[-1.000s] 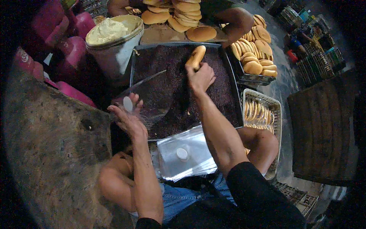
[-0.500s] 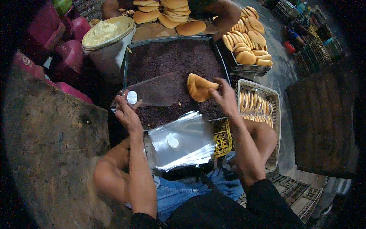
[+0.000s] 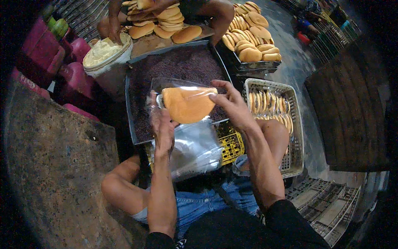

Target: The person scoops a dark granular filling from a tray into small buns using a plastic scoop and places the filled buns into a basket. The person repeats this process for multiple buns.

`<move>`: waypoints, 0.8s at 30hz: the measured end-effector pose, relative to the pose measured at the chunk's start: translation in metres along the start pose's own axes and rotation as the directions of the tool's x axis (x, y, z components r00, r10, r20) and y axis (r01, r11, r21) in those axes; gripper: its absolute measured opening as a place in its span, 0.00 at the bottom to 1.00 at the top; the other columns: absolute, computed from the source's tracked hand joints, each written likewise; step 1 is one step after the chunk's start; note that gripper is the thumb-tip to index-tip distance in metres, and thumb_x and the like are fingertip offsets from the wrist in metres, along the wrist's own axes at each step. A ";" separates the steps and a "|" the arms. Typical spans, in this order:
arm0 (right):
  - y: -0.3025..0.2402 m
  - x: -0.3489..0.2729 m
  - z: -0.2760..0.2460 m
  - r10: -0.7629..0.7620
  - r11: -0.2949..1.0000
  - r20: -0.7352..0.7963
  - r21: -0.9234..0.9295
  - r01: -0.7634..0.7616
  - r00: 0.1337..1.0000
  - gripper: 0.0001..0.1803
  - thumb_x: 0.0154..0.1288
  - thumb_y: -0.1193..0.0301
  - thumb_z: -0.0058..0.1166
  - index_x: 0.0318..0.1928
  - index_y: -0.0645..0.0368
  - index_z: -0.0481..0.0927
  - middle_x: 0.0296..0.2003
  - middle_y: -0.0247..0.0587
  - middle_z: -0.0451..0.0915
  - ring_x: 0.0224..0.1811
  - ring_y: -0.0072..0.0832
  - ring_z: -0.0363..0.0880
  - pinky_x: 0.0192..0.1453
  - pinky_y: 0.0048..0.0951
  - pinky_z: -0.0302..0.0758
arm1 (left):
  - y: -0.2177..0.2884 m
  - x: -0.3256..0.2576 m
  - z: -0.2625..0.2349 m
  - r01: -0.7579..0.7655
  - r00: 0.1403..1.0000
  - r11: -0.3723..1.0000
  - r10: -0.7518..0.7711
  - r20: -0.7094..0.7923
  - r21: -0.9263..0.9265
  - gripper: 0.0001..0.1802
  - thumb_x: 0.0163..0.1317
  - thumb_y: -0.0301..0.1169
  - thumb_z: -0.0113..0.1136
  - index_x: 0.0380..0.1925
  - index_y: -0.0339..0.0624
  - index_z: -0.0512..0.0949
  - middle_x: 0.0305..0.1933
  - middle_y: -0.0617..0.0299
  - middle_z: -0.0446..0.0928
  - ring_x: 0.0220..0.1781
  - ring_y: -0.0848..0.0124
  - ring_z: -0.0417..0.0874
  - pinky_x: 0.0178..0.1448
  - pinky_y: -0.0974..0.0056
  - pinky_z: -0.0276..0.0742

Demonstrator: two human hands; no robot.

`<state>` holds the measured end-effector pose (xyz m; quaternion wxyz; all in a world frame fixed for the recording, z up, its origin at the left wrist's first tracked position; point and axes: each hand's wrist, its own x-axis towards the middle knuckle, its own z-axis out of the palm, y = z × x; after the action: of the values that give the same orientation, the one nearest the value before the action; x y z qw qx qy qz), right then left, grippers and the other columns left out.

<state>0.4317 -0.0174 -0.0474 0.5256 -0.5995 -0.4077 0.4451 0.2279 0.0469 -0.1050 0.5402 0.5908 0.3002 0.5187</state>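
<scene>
At the centre of the frame, a flat, golden-brown bun (image 3: 188, 107), mostly inside a clear, glossy plastic bag (image 3: 195, 93), by the look of it; whether fully in, impossible to tell through the glare. Around the left end of the bag, the left hand (image 3: 163, 124), blurred, grip apparently closed on the film. At the right end of the bun, the right hand (image 3: 233, 101), grip narrow, pinching there with thumb and fingers.

Done, judging from the right of the frame: rows of bagged buns (image 3: 269, 101), standing on edge in a pale grey lattice plastic basket (image 3: 300, 128). Apparently left to bag: loose golden buns (image 3: 251, 33) heaped at upper right, and stacked flat buns (image 3: 170, 18) at upper centre. Just below the centre, a stack of thin, silvery-clear spare bags (image 3: 192, 149), beside visible yellow plastic lattice (image 3: 232, 148).

Beyond the hands, a shallow metal tray (image 3: 129, 108) spread with a dark purple, crumbly, matte mass (image 3: 174, 64). At upper left, a round white tub (image 3: 108, 64) heaped with thick, pale-yellow paste (image 3: 101, 52). On the bun, a smooth, soft-looking crust, rounded below and straighter along the top; over it, film streaked with white light.
</scene>
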 end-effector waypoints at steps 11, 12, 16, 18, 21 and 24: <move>-0.004 -0.010 0.057 -0.759 0.395 0.138 -0.679 0.619 0.636 0.17 0.54 0.71 0.68 0.44 0.57 0.80 0.66 0.55 0.66 0.73 0.58 0.57 0.74 0.57 0.54 | -0.032 -0.011 -0.025 0.288 0.870 0.416 -0.490 0.054 -0.862 0.29 0.69 0.50 0.58 0.62 0.44 0.69 0.57 0.57 0.77 0.55 0.65 0.81 0.63 0.58 0.78; -0.014 -0.008 0.050 -0.775 0.382 0.109 -0.704 0.599 0.622 0.18 0.54 0.70 0.68 0.46 0.57 0.80 0.67 0.55 0.65 0.73 0.58 0.57 0.74 0.57 0.54 | -0.054 -0.016 -0.030 0.320 0.828 0.441 -0.560 0.022 -0.839 0.27 0.69 0.49 0.59 0.59 0.45 0.72 0.55 0.58 0.79 0.53 0.66 0.82 0.62 0.58 0.79; -0.019 -0.019 0.028 -0.659 0.363 0.201 -0.759 0.541 0.725 0.32 0.55 0.59 0.66 0.57 0.59 0.71 0.70 0.55 0.59 0.73 0.59 0.55 0.75 0.62 0.52 | -0.056 -0.005 0.019 0.377 0.768 0.607 -0.627 -0.130 -0.700 0.12 0.63 0.33 0.68 0.44 0.44 0.79 0.38 0.63 0.81 0.36 0.71 0.83 0.40 0.64 0.82; -0.012 -0.014 0.009 -0.607 0.420 0.188 -0.749 0.512 0.772 0.40 0.52 0.58 0.69 0.63 0.60 0.67 0.71 0.56 0.56 0.73 0.59 0.55 0.75 0.60 0.54 | -0.023 0.006 0.052 0.401 0.865 0.669 -0.501 0.020 -0.626 0.16 0.62 0.30 0.68 0.48 0.42 0.77 0.38 0.63 0.80 0.36 0.69 0.83 0.39 0.63 0.81; -0.032 -0.018 -0.027 -0.631 0.463 0.105 -0.744 0.482 0.769 0.44 0.49 0.61 0.71 0.65 0.59 0.65 0.72 0.56 0.56 0.73 0.59 0.56 0.75 0.59 0.56 | 0.015 0.027 0.088 0.431 0.902 0.802 -0.382 0.199 -0.414 0.23 0.61 0.27 0.66 0.55 0.39 0.71 0.44 0.61 0.79 0.41 0.64 0.84 0.41 0.56 0.83; -0.045 -0.033 -0.064 -0.659 0.408 0.151 -0.751 0.519 0.737 0.46 0.46 0.64 0.74 0.65 0.57 0.65 0.70 0.58 0.58 0.73 0.60 0.56 0.76 0.55 0.57 | 0.024 0.033 0.119 0.520 0.848 0.726 -0.371 0.379 -0.451 0.28 0.64 0.41 0.64 0.59 0.40 0.70 0.55 0.56 0.77 0.56 0.58 0.80 0.48 0.51 0.83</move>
<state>0.4839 -0.0606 0.0043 0.3819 -0.6121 -0.6916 -0.0336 0.3442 0.0326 -0.0582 0.8276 0.3879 0.2023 0.3518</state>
